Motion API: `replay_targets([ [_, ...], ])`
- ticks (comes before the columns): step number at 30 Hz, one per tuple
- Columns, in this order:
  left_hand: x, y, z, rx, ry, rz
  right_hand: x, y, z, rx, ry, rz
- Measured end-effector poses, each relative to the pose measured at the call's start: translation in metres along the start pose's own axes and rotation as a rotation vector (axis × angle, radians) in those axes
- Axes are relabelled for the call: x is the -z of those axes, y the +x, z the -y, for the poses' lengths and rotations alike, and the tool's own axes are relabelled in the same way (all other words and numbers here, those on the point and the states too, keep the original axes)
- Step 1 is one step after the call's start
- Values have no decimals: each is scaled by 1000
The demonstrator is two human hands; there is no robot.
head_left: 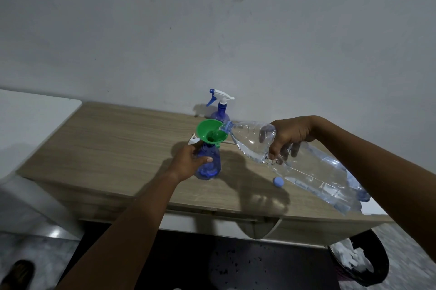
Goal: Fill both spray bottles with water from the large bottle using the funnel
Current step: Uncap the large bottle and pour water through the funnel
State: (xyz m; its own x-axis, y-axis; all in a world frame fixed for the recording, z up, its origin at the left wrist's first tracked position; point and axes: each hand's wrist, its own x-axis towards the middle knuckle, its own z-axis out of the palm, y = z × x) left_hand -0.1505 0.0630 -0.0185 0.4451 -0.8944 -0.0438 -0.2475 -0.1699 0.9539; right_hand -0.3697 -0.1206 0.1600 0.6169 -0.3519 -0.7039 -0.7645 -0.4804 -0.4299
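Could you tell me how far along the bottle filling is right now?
Done: cap off, funnel seated in the near spray bottle. In hand: left hand steadies it; right hand tips the large bottle into the funnel. Left: the far spray bottle, its sprayer on.

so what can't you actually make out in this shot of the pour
- Head view: water level in the near spray bottle, partly covered by the left hand and tinted blue.
- Whether the far spray bottle holds water: its lower body sits behind the green funnel.
- The white piece beside the funnel: too little shows to identify it.
- The large bottle base is blurred near the right edge; the right hand covers its middle.
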Motion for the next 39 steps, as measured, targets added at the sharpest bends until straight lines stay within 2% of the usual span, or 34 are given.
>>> replay_targets([
  [39, 0, 2, 4, -12, -10, -11, -1, 4, -1, -8, -10, -7],
])
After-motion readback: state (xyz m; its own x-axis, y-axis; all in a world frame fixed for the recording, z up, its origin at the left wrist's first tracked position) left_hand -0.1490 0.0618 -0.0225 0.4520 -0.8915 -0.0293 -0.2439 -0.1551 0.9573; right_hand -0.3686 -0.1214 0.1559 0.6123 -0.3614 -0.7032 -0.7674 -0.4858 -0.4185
